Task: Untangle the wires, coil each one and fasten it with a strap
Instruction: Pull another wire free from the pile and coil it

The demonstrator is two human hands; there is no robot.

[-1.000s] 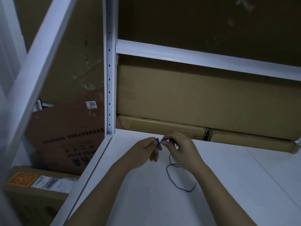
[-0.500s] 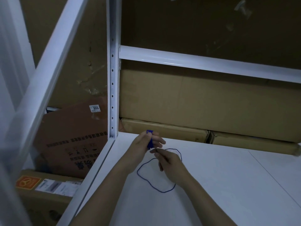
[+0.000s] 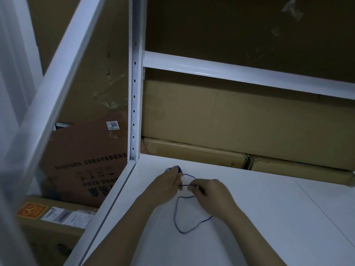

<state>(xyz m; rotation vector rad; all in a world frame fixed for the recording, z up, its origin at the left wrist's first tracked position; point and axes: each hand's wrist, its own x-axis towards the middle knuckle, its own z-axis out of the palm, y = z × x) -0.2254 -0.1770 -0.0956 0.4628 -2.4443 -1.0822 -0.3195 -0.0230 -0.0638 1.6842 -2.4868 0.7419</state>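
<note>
Item one: the thin dark-blue wire (image 3: pixel 177 217). We are finding it lying on the flat white shelf board (image 3: pixel 269 217), near the board's back left corner, with a loose open loop trailing toward us between the two forearms and a smaller arc rising behind the knuckles.

Item two: the left hand (image 3: pixel 166 186). We are seeing its fingers curled, pinching a small bright-blue piece (image 3: pixel 178 168) at the fingertips; whether that piece is a strap or the wire's own end, we cannot tell. Its lower fingers are also closing on a short run of the wire.

Item three: the right hand (image 3: pixel 210 194). We are noting its thumb and forefinger nipping the same short run of wire just beside the left hand, the remaining fingers curled under.

Item four: the white perforated steel upright (image 3: pixel 134 93), standing at the board's back left corner, with a white horizontal steel rail (image 3: pixel 240 71) joining it above.

Item five: long flat brown cardboard cartons (image 3: pixel 194 152) lying along the board's rear edge, under a larger tan carton (image 3: pixel 240 116).

Item six: a reddish-brown printed carton (image 3: pixel 86 160) bearing a white label, leaning left of the upright.
</note>
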